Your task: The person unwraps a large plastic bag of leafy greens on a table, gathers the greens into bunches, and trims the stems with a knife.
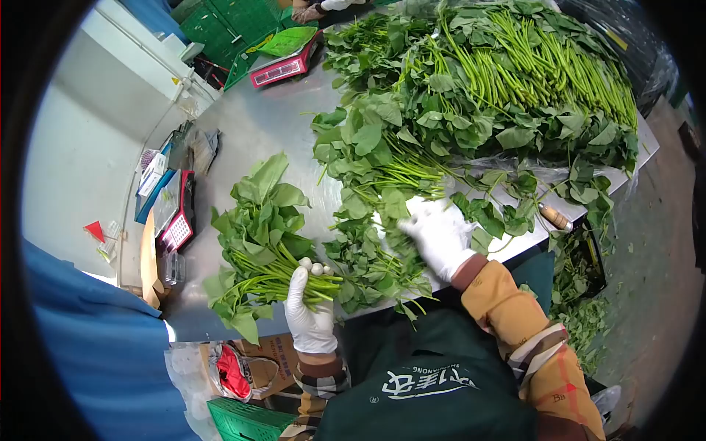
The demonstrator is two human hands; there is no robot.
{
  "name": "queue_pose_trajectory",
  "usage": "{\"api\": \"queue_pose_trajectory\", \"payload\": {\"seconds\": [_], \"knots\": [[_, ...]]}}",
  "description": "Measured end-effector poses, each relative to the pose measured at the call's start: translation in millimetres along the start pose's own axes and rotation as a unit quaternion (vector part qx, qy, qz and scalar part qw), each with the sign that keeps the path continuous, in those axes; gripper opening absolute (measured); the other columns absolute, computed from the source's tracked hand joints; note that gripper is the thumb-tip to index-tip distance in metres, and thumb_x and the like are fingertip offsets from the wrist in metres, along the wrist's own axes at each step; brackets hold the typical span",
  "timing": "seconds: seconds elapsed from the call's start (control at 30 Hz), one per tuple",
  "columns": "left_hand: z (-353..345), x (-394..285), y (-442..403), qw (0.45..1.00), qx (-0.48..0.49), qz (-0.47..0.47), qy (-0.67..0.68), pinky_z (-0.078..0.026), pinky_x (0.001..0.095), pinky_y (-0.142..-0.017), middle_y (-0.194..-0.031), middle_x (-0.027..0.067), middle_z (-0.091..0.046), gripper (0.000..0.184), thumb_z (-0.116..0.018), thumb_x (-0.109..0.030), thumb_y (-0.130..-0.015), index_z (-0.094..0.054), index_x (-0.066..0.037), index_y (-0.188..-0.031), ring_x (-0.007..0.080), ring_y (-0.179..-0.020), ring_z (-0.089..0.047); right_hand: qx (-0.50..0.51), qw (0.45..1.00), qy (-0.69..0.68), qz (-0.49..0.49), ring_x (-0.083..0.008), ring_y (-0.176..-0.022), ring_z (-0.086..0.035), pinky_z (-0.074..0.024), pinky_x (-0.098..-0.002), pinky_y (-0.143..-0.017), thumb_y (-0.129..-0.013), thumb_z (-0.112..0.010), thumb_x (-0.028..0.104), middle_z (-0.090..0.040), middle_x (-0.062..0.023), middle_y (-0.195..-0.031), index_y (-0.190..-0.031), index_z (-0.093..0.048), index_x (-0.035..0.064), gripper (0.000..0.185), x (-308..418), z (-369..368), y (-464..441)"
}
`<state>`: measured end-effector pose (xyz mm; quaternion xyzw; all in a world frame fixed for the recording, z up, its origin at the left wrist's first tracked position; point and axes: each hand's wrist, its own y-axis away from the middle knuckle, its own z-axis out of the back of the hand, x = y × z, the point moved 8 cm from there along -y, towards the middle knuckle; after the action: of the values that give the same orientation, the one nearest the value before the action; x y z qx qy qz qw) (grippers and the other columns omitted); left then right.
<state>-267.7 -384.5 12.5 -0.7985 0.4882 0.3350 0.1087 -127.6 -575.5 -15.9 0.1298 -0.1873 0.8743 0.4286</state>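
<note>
My left hand (310, 316), in a white glove, is closed round the stems of a bunch of leafy greens (261, 246), whose leaves fan out to the left and upward above the steel table (235, 125). My right hand (440, 234), also gloved in white, reaches over loose leafy stems (379, 264) at the front of the table. Its fingers are blurred and partly lost among the leaves, so their grip does not show. Just beyond it lie more cut stems (412, 175), at the foot of a large heap of greens (515, 73).
A wooden handle (555, 217) lies by the table's right front edge. Red scales stand at the back (283, 67) and on the left (177, 220). Fallen leaves (581, 323) cover the floor at right. A green crate (246, 419) sits below. Another person's hands (316, 7) show at the top.
</note>
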Motion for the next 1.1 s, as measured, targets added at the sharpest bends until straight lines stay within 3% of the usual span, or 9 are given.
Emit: {"api": "queue_pose_trajectory", "payload": {"seconds": [0.07, 0.23, 0.4, 0.63, 0.77, 0.8, 0.93, 1.03, 1.1], "knots": [[5, 4, 0, 1.000, -0.028, 0.005, 0.003, -0.049, 0.0369, -0.090, -0.090, 0.0071, -0.064, 0.014, -0.059, -0.008, -0.092, -0.060, -0.001, -0.105, 0.0180, -0.087, -0.061, 0.073, 0.988, -0.098, 0.095, -0.0286, -0.094, -0.058, -0.0468, -0.0407, -0.083, -0.086, -0.052, 0.010, -0.061, -0.0098, -0.092, -0.111, -0.067, 0.0148, 0.029, 21, -35, 12], [12, 7, 1, 0.998, -0.049, 0.021, 0.024, -0.050, 0.0364, -0.089, -0.089, 0.0074, -0.063, 0.015, -0.060, -0.007, -0.091, -0.061, 0.001, -0.104, 0.0175, -0.086, -0.061, 0.052, 0.967, -0.250, 0.020, -0.0319, -0.081, -0.064, -0.0501, -0.0426, -0.075, -0.084, -0.055, 0.008, -0.067, -0.0145, -0.085, -0.097, -0.071, 0.0102, 0.020, -2, -31, 5], [11, 7, 1, 0.998, -0.053, 0.020, 0.017, -0.049, 0.0369, -0.088, -0.089, 0.0065, -0.064, 0.014, -0.060, -0.007, -0.092, -0.061, -0.001, -0.104, 0.0174, -0.086, -0.062, 0.110, 0.984, -0.112, -0.085, -0.0300, -0.073, -0.065, -0.0497, -0.0426, -0.068, -0.082, -0.068, 0.036, -0.066, -0.0118, -0.074, -0.087, -0.070, 0.0110, 0.025, -8, -6, -12], [8, 6, 5, 0.998, -0.045, 0.032, 0.021, -0.050, 0.0366, -0.087, -0.089, 0.0071, -0.064, 0.014, -0.060, -0.008, -0.092, -0.062, 0.000, -0.103, 0.0175, -0.086, -0.061, 0.103, 0.984, -0.133, -0.064, -0.0351, -0.076, -0.065, -0.0503, -0.0438, -0.071, -0.081, -0.063, 0.028, -0.067, -0.0160, -0.077, -0.082, -0.068, 0.0039, 0.025, 8, -35, -27], [14, 0, 4, 0.998, -0.056, 0.015, 0.015, -0.050, 0.0364, -0.087, -0.088, 0.0083, -0.064, 0.016, -0.059, -0.009, -0.092, -0.061, 0.002, -0.104, 0.0179, -0.086, -0.061, 0.113, 0.910, -0.380, -0.118, -0.0262, -0.070, -0.064, -0.0496, -0.0346, -0.066, -0.077, -0.064, 0.031, -0.068, -0.0098, -0.076, -0.082, -0.069, 0.0092, 0.023, -5, -13, -31], [15, 1, 4, 0.999, -0.050, 0.015, 0.017, -0.050, 0.0364, -0.087, -0.088, 0.0083, -0.064, 0.016, -0.059, -0.009, -0.092, -0.061, 0.002, -0.104, 0.0179, -0.086, -0.061, 0.072, 0.888, -0.451, -0.059, -0.0093, -0.065, -0.057, -0.0470, -0.0286, -0.062, -0.080, -0.067, 0.022, -0.064, -0.0017, -0.068, -0.083, -0.068, 0.0024, 0.020, -7, -8, -34], [13, 1, 5, 0.998, -0.053, 0.017, 0.016, -0.050, 0.0363, -0.087, -0.089, 0.0084, -0.064, 0.016, -0.060, -0.009, -0.092, -0.062, 0.002, -0.104, 0.0180, -0.086, -0.061, 0.207, 0.965, -0.160, -0.019, -0.0102, -0.064, -0.056, -0.0478, -0.0285, -0.064, -0.083, -0.067, 0.016, -0.064, -0.0036, -0.071, -0.082, -0.069, 0.0016, 0.014, -24, -5, -8], [13, 6, 3, 0.998, -0.056, 0.021, 0.014, -0.050, 0.0362, -0.088, -0.089, 0.0083, -0.064, 0.016, -0.059, -0.009, -0.092, -0.062, 0.002, -0.104, 0.0179, -0.086, -0.061, 0.110, 0.934, -0.337, 0.051, -0.0196, -0.067, -0.060, -0.0481, -0.0321, -0.070, -0.078, -0.067, 0.012, -0.064, -0.0116, -0.069, -0.074, -0.069, 0.0028, 0.010, -15, 37, -4], [11, 6, 5, 0.998, -0.056, 0.022, 0.005, -0.050, 0.0363, -0.088, -0.090, 0.0077, -0.064, 0.016, -0.059, -0.009, -0.092, -0.062, 0.002, -0.104, 0.0175, -0.086, -0.061, 0.188, 0.835, -0.515, -0.041, -0.0117, -0.071, -0.058, -0.0478, -0.0306, -0.073, -0.081, -0.065, 0.006, -0.067, -0.0061, -0.077, -0.090, -0.069, -0.0003, 0.011, -11, 48, 4]]}}
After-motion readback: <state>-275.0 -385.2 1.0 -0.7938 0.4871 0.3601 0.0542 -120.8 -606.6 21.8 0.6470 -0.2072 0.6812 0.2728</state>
